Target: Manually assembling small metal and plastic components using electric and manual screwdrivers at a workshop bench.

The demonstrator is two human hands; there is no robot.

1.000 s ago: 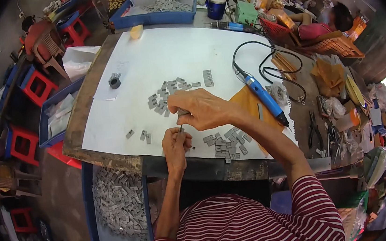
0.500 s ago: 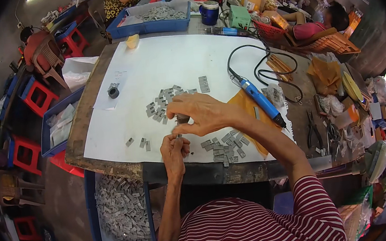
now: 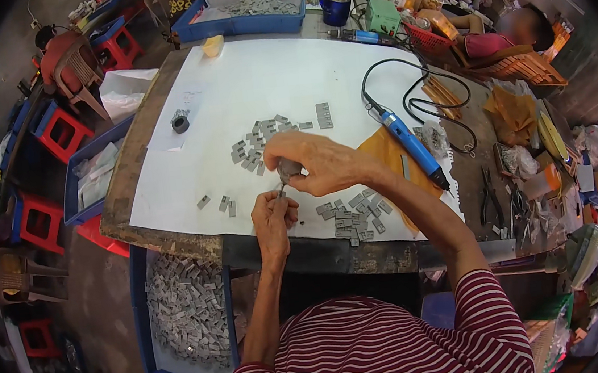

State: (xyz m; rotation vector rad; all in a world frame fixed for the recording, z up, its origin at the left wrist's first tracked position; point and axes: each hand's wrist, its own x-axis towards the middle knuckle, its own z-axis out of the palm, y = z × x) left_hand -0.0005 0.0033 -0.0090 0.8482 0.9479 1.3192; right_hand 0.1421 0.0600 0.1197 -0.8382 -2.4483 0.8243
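Both hands pinched on one small grey part over the white sheet.

I see my right hand point(image 3: 322, 166) curled nearly shut round a stubby grey tool point(image 3: 287, 168), tip down; my left hand point(image 3: 273, 218), fingers pinched together, holds a small part point(image 3: 279, 191) under that tip, near the sheet's point(image 3: 245, 90) front edge. The part is tiny, so I judge it could slip from the pinch and fall off the edge toward the tray point(image 3: 184, 308) below. The tool could skid onto a fingertip. My right forearm hangs over the near pile point(image 3: 353, 213) and might scatter it.
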